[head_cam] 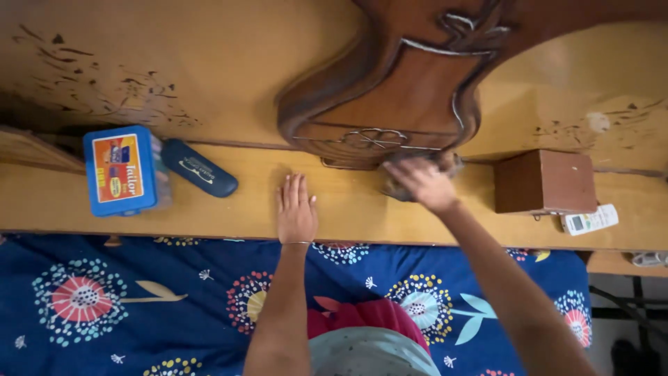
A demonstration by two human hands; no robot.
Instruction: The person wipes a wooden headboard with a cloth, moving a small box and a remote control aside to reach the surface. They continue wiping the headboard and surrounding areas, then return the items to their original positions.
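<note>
My left hand (296,207) lies flat, palm down, on the yellow wooden headboard shelf (209,209), fingers together and holding nothing. My right hand (424,182) reaches further right and presses a dark crumpled cloth (393,186) against the shelf, right below the carved dark-brown headboard crest (396,90). The cloth is mostly hidden under the hand and looks blurred.
A blue plastic box with an orange label (124,170) and a dark blue spectacle case (198,167) lie at the shelf's left. A small brown wooden box (543,181) and a white remote (590,219) sit at the right. The blue floral bedsheet (139,306) spreads below.
</note>
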